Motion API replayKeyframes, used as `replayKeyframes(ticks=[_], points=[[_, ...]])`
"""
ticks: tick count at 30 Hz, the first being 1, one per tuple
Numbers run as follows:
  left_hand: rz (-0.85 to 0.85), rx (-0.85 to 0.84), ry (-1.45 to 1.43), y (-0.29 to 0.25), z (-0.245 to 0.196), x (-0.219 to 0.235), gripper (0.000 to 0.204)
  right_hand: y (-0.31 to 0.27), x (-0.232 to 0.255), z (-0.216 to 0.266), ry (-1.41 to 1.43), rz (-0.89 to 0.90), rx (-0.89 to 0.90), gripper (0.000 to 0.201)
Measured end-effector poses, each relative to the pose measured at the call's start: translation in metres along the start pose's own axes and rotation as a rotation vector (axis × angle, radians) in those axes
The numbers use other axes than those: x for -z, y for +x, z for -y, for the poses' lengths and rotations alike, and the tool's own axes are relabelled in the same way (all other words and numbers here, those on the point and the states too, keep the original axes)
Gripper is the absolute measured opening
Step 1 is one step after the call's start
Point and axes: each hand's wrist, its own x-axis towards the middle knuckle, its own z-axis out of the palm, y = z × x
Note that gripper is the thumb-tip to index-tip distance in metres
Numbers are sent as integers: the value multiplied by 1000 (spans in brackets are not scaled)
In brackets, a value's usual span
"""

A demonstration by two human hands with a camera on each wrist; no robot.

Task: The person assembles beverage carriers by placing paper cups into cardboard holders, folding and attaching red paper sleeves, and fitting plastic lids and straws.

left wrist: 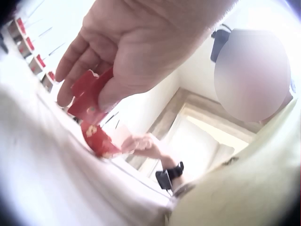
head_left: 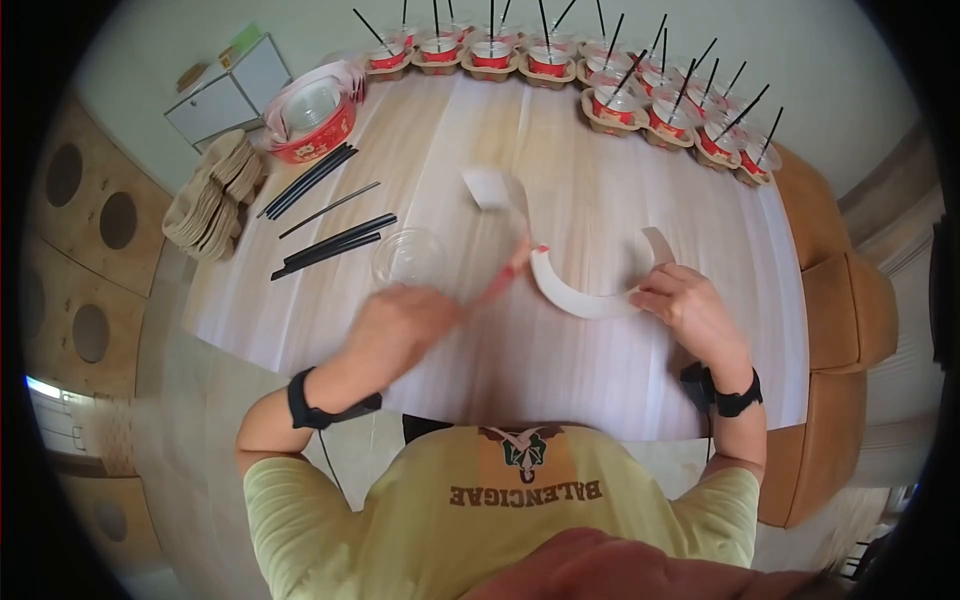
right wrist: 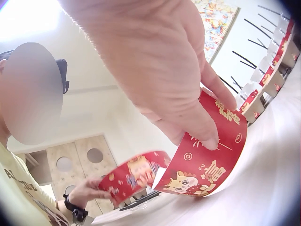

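Observation:
My left hand point(head_left: 400, 325) pinches a curved red paper strip point(left wrist: 91, 101), blurred in the head view, where one end shows its white inner side. My right hand point(head_left: 685, 305) grips a second curved strip point(head_left: 585, 300) between thumb and fingers, with its white inside facing up. In the right wrist view this strip point(right wrist: 214, 150) is red outside, with gold lettering and a cartoon animal. The two strips overlap at their near ends between the hands. A clear plastic cup point(head_left: 408, 255) sits on the table just beyond my left hand.
Black straws point(head_left: 335, 245) lie at the left of the table. Behind them are stacked cardboard cup carriers point(head_left: 205, 205) and a red bowl point(head_left: 318, 130) holding clear cups. Red-sleeved cups with straws in cardboard carriers point(head_left: 490, 65) line the back and right edges. A brown sofa point(head_left: 850, 310) adjoins the right.

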Motion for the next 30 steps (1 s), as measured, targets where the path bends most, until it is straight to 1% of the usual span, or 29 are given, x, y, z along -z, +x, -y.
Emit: replayKeyframes(ticks=[1, 3, 4, 5, 7, 8, 10, 12, 14, 15, 16, 17, 18, 20, 21, 23, 25, 26, 27, 28, 29, 30], points=[[1, -4, -3, 7, -3, 10, 19, 3, -2, 1, -14, 9, 26, 12], [-270, -4, 178, 21, -7, 26, 23, 11, -7, 6, -28, 19, 58, 13], [-283, -54, 219, 28, -8, 28, 29, 17, -10, 9, -5, 2, 100, 14], [-289, -48, 224, 34, -6, 23, 29, 23, -13, 11, 17, -16, 144, 15], [-194, -156, 275, 43, 1, 8, 28, 35, -19, 13, 21, -15, 177, 15], [-199, -157, 278, 48, 2, 5, 28, 39, -21, 13, 24, -12, 200, 16], [17, -169, 250, 55, 5, -1, 40, 44, -25, 14, 26, -30, 229, 16], [50, -198, 291, 54, 12, -8, 37, 44, -28, 13, 36, -45, 257, 15], [83, -223, 335, 49, 20, -14, 35, 46, -30, 12, 94, -158, 270, 14], [175, -220, 315, 42, 24, -17, 33, 45, -31, 10, 95, -159, 273, 14], [266, -217, 295, 37, 27, -19, 32, 41, -32, 6, 100, -144, 236, 14], [266, -215, 296, 34, 30, -21, 32, 38, -32, 3, 105, -129, 198, 13], [283, -203, 272, 30, 32, -22, 32, 36, -31, 1, 109, -129, 200, 13], [301, -180, 243, 25, 33, -23, 32, 34, -26, 2, 80, -28, 178, 16], [293, -198, 228, 26, 33, -21, 31, 35, -22, 5, 84, -25, 186, 16], [283, -209, 216, 28, 29, -13, 30, 39, -9, 14, 270, -99, 162, 20], [247, -123, 77, 31, 21, 1, 28, 36, 0, 12, 297, -107, 143, 22], [248, -109, 85, 30, 21, 11, 28, 35, 3, 9, 323, -116, 121, 24], [98, -119, 58, 27, 22, 21, 25, 33, 3, 7, 336, -119, 138, 24], [-54, -124, 34, 19, 24, 30, 22, 31, 3, 4, 310, -121, 85, 23], [-57, -98, 48, 6, 25, 37, 22, 30, 1, 1, 286, -120, 36, 22], [-16, 51, -46, -10, 27, 45, 18, 29, -1, 0, 289, -127, 20, 23]])
